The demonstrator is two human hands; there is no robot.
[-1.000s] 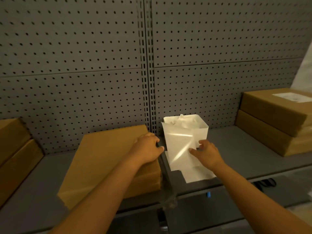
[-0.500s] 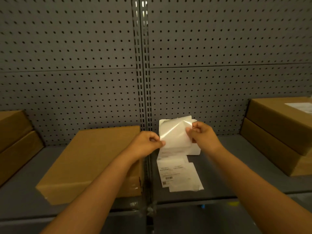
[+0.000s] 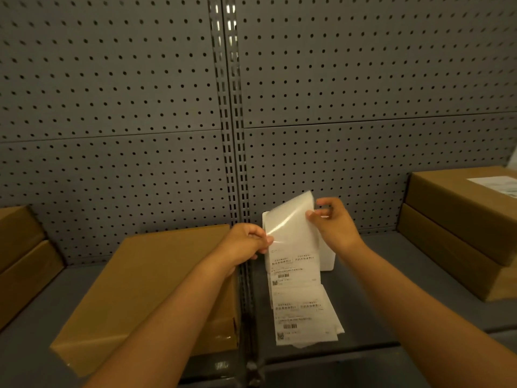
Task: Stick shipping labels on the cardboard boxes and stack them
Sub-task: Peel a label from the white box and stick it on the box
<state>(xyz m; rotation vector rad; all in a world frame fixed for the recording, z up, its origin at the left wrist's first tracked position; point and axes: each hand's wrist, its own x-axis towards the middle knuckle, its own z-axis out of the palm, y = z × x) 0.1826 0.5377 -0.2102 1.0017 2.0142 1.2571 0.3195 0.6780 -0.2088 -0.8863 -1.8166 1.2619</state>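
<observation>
A strip of white shipping labels (image 3: 296, 278) hangs from both hands down to the grey shelf (image 3: 372, 317). My left hand (image 3: 246, 242) pinches its left edge. At the top right corner my right hand (image 3: 333, 222) pinches the glossy sheet (image 3: 291, 219), which curls up away from the printed labels. A plain cardboard box (image 3: 145, 289) lies flat on the shelf to the left, under my left forearm. At the right, two cardboard boxes (image 3: 458, 233) are stacked; the top one bears a white label (image 3: 495, 183).
A small white bin (image 3: 327, 259) stands behind the label strip against the grey pegboard wall (image 3: 167, 107). Two more cardboard boxes (image 3: 22, 256) are stacked at the far left. A metal upright (image 3: 237, 191) splits the shelf.
Both hands have lifted the label strip off the shelf. The glossy top sheet is now peeled further up and to the right, baring the printed labels below.
</observation>
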